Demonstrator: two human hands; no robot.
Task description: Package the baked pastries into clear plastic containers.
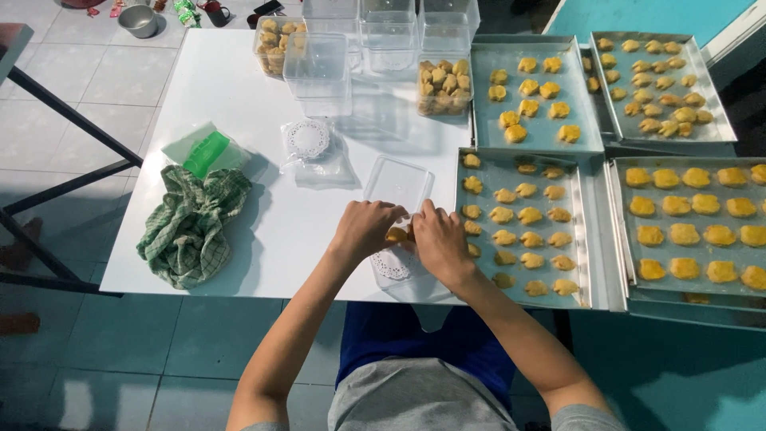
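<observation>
My left hand and my right hand meet over a clear plastic box lined with a white paper doily, at the table's near edge. Yellow cookies sit between the fingers of both hands, held over the box. The box's clear lid lies just beyond the hands. A metal baking tray with several yellow cookies lies right beside my right hand.
More cookie trays cover the right side. Filled and empty clear boxes stand at the back. A bag of doilies, a green checked cloth and a green packet lie on the white table.
</observation>
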